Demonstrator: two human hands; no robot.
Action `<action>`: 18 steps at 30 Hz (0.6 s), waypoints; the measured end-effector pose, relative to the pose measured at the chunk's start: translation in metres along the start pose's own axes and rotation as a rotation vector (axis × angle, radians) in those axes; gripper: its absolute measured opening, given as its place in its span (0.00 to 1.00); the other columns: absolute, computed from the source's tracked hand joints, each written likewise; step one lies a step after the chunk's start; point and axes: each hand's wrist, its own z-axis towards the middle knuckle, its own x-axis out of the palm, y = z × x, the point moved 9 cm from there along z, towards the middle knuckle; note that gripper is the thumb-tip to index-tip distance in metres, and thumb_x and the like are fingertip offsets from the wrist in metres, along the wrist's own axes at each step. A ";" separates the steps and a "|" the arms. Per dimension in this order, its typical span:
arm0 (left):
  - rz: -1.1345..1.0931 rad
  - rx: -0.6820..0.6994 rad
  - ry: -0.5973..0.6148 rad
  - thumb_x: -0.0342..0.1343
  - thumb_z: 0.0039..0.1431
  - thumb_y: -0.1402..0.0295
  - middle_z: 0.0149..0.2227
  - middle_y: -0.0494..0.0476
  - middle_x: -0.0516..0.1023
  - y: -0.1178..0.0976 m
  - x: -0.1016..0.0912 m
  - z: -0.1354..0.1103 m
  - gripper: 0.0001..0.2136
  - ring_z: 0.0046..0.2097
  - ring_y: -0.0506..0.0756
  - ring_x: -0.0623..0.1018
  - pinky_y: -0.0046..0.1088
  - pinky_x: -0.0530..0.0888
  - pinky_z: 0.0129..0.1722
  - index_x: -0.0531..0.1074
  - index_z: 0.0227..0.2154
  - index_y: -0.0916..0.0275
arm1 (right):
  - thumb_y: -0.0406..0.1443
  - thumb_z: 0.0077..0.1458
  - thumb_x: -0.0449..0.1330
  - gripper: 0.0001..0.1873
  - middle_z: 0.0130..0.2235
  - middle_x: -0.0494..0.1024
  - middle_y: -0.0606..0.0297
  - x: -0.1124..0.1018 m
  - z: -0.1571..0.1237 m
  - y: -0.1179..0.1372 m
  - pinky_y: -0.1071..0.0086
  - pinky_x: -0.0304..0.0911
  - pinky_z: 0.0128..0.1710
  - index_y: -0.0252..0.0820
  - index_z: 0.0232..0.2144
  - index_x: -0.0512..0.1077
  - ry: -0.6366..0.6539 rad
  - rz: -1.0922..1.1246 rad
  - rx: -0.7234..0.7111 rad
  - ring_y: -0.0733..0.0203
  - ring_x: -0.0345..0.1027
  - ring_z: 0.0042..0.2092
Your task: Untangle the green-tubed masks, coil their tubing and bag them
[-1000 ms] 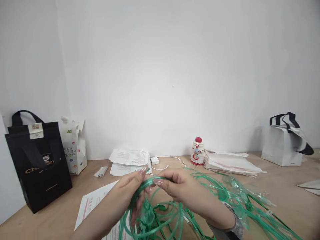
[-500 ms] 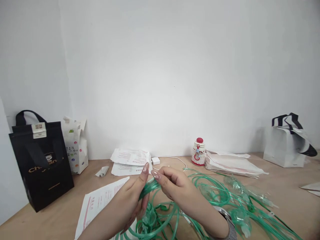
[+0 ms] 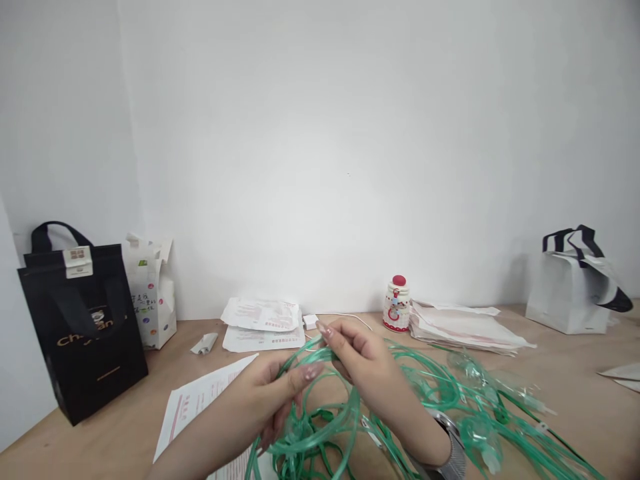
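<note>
A looped bundle of clear green tubing (image 3: 320,440) is gripped between my two hands above the table. My left hand (image 3: 280,390) has its fingers wrapped round the left side of the loops, thumb on top. Higher and to the right, my right hand (image 3: 357,357) pinches the upper strands between thumb and fingers. Part of a clear green mask (image 3: 295,427) shows among the loops below my left hand. To the right of my right wrist lie more green tubes and several clear masks, one mask (image 3: 480,437) close to the watch (image 3: 450,433).
Printed paper pouches (image 3: 263,323) and a white sheet (image 3: 200,400) lie at left and centre. A stack of pouches (image 3: 465,327) sits beside a red-topped bottle (image 3: 397,307). A black bag (image 3: 85,333), a printed bag (image 3: 153,300) and a white bag (image 3: 565,293) stand near the wall.
My hands have moved slightly apart, the right one up and right. The tubing, bunched tightly before, now spreads into wider loops between them.
</note>
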 end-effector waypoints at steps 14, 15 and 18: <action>-0.295 0.140 -0.571 0.59 0.46 0.54 0.14 0.39 0.53 0.004 -0.066 0.002 0.20 0.15 0.42 0.52 0.15 0.50 0.12 0.55 0.17 0.61 | 0.38 0.59 0.49 0.12 0.31 0.70 0.63 -0.032 -0.041 0.072 0.66 0.56 0.39 0.44 0.28 0.69 -0.449 -0.371 -0.455 0.59 0.63 0.37; -0.301 0.137 -0.587 0.57 0.48 0.54 0.13 0.38 0.52 0.002 -0.068 0.001 0.20 0.15 0.42 0.52 0.15 0.50 0.12 0.54 0.16 0.60 | 0.41 0.59 0.48 0.17 0.26 0.69 0.65 -0.030 -0.041 0.067 0.67 0.57 0.36 0.44 0.22 0.68 -0.382 -0.277 -0.369 0.60 0.63 0.32; -0.330 0.150 -0.616 0.52 0.52 0.52 0.11 0.38 0.50 -0.008 -0.068 -0.006 0.20 0.13 0.42 0.50 0.17 0.49 0.11 0.53 0.17 0.59 | 0.48 0.59 0.44 0.31 0.12 0.62 0.67 0.005 -0.048 0.016 0.67 0.56 0.27 0.43 0.09 0.63 0.035 -0.028 0.061 0.64 0.57 0.19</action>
